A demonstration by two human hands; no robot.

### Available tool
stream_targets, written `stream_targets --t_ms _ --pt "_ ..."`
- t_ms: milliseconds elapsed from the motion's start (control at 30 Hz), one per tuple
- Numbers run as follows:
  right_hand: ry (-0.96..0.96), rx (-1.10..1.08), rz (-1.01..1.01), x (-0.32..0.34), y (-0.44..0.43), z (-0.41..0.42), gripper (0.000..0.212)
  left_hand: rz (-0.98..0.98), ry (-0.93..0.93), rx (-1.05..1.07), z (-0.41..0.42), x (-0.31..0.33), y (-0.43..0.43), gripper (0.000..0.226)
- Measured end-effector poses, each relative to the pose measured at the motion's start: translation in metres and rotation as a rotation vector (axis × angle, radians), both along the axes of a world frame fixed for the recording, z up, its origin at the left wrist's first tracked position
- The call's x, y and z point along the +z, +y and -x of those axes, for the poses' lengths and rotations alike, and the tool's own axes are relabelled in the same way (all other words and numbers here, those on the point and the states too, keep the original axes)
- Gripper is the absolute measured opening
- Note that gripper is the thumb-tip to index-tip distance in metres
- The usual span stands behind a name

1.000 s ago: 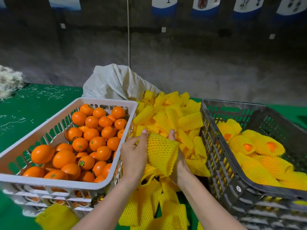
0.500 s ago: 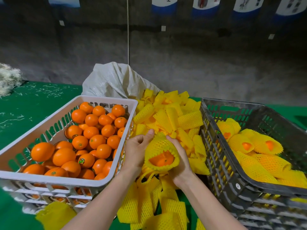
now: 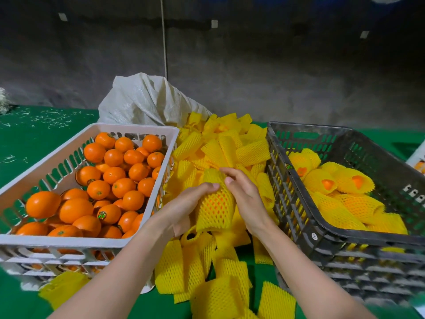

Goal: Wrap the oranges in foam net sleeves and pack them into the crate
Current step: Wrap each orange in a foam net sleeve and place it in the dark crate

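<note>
Yellow foam net sleeve (image 3: 215, 203) sits between my palms above the loose pile of sleeves (image 3: 218, 143), an orange showing through its mesh. My left hand (image 3: 186, 208) cups its side, fingers curled around it; my right hand (image 3: 243, 194) pinches its upper end. Bare oranges (image 3: 110, 176) fill the white crate (image 3: 128, 130); wrapped oranges (image 3: 333, 183) lie in the dark crate (image 3: 305, 130).

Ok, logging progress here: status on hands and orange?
Left hand and right hand both grip sleeved orange. Over loose sleeves, not yet in black crate. Nothing in the way.
</note>
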State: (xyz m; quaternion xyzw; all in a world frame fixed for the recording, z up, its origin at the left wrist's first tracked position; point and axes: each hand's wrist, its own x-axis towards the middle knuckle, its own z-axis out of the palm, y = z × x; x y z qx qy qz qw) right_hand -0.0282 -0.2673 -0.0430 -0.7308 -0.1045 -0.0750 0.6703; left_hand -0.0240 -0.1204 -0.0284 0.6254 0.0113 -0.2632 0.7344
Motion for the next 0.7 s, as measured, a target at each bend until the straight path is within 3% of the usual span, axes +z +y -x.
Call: stream_targets --t_ms 133,300,400,567,700 --pt "-0.015 0.071 0.085 -0.001 0.003 0.017 0.031 -0.019 -0.039 0.141 -0.004 0.001 -0.003 0.017" --pt "-0.054 0.125 0.221 0.003 0.007 0.023 0.056 -0.039 -0.144 0.199 -0.008 -0.002 -0.008 0.036" --pt "-0.076 0.014 0.284 0.012 0.001 0.019 0.062 -0.061 -0.158 0.289 -0.01 0.002 -0.025 0.049" --pt "-0.283 -0.157 0.355 0.031 -0.037 0.018 0.058 -0.097 -0.255 0.327 -0.016 0.018 -0.062 0.064" --pt "-0.413 -0.405 0.236 0.058 -0.093 0.002 0.059 -0.007 -0.445 0.224 -0.011 0.023 -0.107 0.034"
